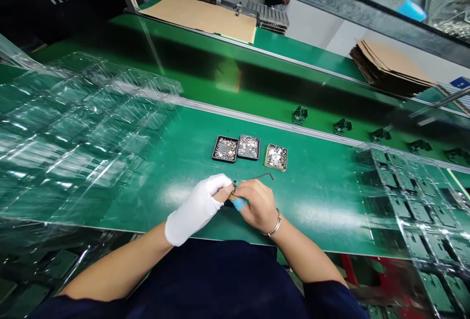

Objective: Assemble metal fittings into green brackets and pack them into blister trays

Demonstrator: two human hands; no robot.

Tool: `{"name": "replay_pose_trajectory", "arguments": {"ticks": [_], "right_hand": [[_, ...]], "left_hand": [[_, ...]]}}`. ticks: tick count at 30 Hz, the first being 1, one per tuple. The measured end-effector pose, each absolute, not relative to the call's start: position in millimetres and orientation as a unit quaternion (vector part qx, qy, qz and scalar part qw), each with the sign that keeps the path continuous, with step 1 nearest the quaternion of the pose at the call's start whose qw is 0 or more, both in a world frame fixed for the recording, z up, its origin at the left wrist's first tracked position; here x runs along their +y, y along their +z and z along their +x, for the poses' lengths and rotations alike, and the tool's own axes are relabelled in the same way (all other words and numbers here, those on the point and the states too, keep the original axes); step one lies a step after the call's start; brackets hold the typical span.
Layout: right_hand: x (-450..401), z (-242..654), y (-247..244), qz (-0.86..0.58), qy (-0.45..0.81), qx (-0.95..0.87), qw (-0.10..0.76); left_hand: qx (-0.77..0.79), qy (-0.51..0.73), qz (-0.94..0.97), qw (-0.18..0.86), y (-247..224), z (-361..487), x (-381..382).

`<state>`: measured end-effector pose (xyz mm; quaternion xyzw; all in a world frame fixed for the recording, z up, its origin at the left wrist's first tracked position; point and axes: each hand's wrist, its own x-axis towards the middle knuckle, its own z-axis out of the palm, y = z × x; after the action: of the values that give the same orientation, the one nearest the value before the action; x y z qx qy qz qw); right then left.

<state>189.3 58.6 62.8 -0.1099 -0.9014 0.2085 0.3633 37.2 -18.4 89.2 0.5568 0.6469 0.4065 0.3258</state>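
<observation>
Fingertip grip, both hands closed: left hand (205,199) in a white glove (185,218) and right hand (259,204) with a blue wrap (239,204) pinch one small part (232,195), mostly hidden between them. Position: over the green table (316,201), on the near side of three trays (223,160) of metal pieces (277,156). Hex key (265,176): just beyond the right hand.
</observation>
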Motion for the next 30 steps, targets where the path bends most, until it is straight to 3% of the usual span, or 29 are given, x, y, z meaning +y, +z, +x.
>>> {"name": "replay_pose_trajectory", "arguments": {"ticks": [5,11,16,19,26,30], "right_hand": [[62,192,62,-0.087,0.206,-0.932,0.284],[78,200,69,-0.194,0.314,-0.866,0.338],[85,197,62,-0.224,0.403,-0.844,0.274],[79,192,58,-0.19,0.395,-0.864,0.247],[71,187,53,-0.145,0.329,-0.881,0.307],[72,189,52,-0.151,0.312,-0.889,0.299]], "left_hand": [[0.644,0.389,0.59,0.294,85,35,-25],[0.678,0.411,0.586,0.171,63,19,-33],[0.666,0.312,0.609,0.298,32,16,-31],[0.676,0.336,0.58,0.307,26,22,-29],[0.644,0.386,0.626,0.208,38,37,-27],[0.649,0.384,0.626,0.2,43,40,-28]]}}
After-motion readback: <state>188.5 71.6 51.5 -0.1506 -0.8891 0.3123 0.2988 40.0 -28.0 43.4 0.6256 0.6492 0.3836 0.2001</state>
